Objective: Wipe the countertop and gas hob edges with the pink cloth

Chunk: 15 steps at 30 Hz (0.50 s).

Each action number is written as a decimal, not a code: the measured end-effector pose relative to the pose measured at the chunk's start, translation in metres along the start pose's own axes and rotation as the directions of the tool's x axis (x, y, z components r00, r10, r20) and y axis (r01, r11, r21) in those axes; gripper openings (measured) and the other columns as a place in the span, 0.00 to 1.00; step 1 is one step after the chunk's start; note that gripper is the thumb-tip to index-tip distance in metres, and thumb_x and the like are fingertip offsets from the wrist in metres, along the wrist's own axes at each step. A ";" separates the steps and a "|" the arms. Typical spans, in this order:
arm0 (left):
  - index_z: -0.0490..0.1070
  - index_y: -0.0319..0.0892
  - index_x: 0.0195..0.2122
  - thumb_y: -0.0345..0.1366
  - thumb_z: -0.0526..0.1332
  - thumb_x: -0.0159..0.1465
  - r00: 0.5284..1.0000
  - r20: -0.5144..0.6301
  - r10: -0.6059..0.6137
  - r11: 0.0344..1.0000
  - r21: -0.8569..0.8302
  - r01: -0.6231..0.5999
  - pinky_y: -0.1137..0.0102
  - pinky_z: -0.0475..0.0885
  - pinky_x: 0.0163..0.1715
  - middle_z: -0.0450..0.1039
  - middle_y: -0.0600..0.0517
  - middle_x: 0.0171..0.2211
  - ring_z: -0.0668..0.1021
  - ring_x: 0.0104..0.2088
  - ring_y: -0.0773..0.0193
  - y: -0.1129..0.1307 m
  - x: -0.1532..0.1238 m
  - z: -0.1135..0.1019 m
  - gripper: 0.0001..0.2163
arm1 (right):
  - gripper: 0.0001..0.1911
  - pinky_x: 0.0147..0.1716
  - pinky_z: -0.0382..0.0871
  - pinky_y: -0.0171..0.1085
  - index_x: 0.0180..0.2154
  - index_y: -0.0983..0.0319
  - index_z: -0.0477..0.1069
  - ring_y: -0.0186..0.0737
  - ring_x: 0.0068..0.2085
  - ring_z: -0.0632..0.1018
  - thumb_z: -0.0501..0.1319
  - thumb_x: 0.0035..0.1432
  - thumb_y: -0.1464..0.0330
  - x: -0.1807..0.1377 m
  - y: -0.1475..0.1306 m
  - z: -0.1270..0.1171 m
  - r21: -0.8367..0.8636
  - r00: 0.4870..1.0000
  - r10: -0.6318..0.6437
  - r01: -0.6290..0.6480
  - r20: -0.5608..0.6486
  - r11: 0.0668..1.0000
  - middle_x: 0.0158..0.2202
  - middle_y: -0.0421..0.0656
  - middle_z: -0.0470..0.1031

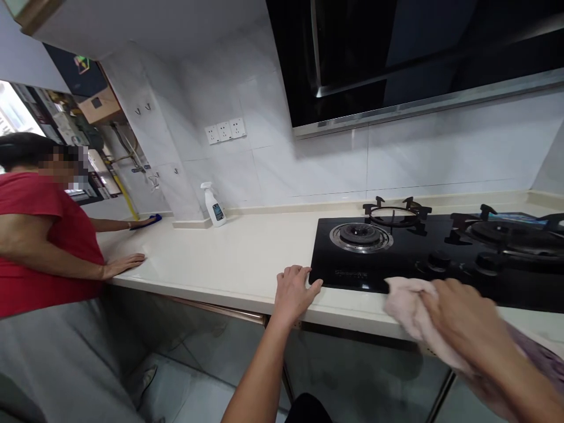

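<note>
- The right hand, at the lower right of the frame, gripped a pink cloth, its fingers curled together and clamped on the fabric.
- The pink cloth lay at the front edge of the stove, right of the frame's centre, and part of it hung down past the lip of the counter. Hand and cloth were blurred, so whether the cloth touched the black glass was hard to tell.
- The left hand, just below the centre of the frame, rested on the counter at the stove's near left corner. Its thumb stood apart from the other fingers, and it held nothing.
- On the stove, the left burner sat bare, with a black pot stand behind it and to its right. The right burner had its own stand around it, at the right edge of the frame.
- A white spray bottle stood upright on the counter left of centre, near the tiled wall.
- At the left of the frame a person in a red shirt leaned over the counter, one hand flat on it and the other on a blue cloth.
- A dark range hood filled the upper right, and three sockets lined the wall above the bottle.
</note>
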<state>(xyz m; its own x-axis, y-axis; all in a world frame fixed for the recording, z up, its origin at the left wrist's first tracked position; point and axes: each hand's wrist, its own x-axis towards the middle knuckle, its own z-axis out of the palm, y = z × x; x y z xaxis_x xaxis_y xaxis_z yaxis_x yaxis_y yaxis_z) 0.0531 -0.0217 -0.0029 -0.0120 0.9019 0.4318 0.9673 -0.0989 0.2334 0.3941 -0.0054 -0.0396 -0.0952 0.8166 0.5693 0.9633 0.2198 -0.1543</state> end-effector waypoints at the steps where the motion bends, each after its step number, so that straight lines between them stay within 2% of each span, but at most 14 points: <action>1: 0.74 0.47 0.55 0.49 0.60 0.68 1.000 -0.007 0.004 1.000 0.004 -0.004 0.57 0.64 0.55 0.75 0.47 0.52 0.72 0.55 0.51 -0.001 0.000 0.001 0.18 | 0.14 0.31 0.51 0.44 0.32 0.57 0.67 0.51 0.34 0.70 0.47 0.68 0.62 0.005 -0.026 -0.003 -0.036 0.996 -0.027 0.030 0.087 0.999 0.34 0.50 0.70; 4: 0.74 0.47 0.54 0.49 0.61 0.68 0.999 -0.028 0.016 1.000 0.013 -0.016 0.57 0.64 0.55 0.75 0.47 0.52 0.73 0.55 0.52 -0.003 0.000 0.003 0.17 | 0.12 0.36 0.55 0.45 0.37 0.58 0.68 0.51 0.39 0.71 0.48 0.70 0.64 0.010 -0.089 -0.007 -0.031 0.973 -0.165 0.172 0.162 0.985 0.38 0.48 0.71; 6: 0.74 0.47 0.54 0.49 0.61 0.68 0.999 -0.040 0.025 1.000 0.015 -0.024 0.58 0.64 0.54 0.75 0.48 0.52 0.73 0.55 0.52 -0.004 -0.001 0.004 0.17 | 0.11 0.38 0.55 0.45 0.38 0.58 0.67 0.51 0.40 0.71 0.49 0.70 0.63 0.010 -0.110 -0.006 0.013 0.961 -0.220 0.221 0.166 0.975 0.38 0.46 0.71; 11: 0.74 0.48 0.54 0.48 0.61 0.68 0.999 -0.044 0.027 1.000 0.003 -0.027 0.59 0.64 0.53 0.76 0.49 0.51 0.73 0.54 0.54 -0.006 -0.003 0.006 0.16 | 0.13 0.39 0.57 0.43 0.34 0.57 0.64 0.47 0.38 0.70 0.49 0.71 0.61 0.008 -0.108 0.001 0.177 0.963 -0.185 0.152 0.193 0.972 0.35 0.44 0.70; 15: 0.73 0.48 0.55 0.47 0.61 0.69 0.998 -0.063 0.024 1.000 -0.018 -0.025 0.59 0.64 0.54 0.76 0.48 0.52 0.73 0.55 0.54 -0.008 -0.003 0.007 0.16 | 0.13 0.40 0.57 0.42 0.34 0.57 0.64 0.47 0.39 0.70 0.49 0.71 0.60 0.006 -0.104 0.000 0.211 0.968 -0.137 0.092 0.211 0.973 0.36 0.44 0.70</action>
<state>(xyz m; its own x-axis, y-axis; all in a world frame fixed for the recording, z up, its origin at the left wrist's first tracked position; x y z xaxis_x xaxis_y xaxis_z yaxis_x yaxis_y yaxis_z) 0.0469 -0.0202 -0.0123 -0.0048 0.8712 0.4908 0.9626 -0.1290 0.2384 0.2935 -0.0234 -0.0201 -0.2771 0.8730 0.4014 0.8759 0.4013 -0.2680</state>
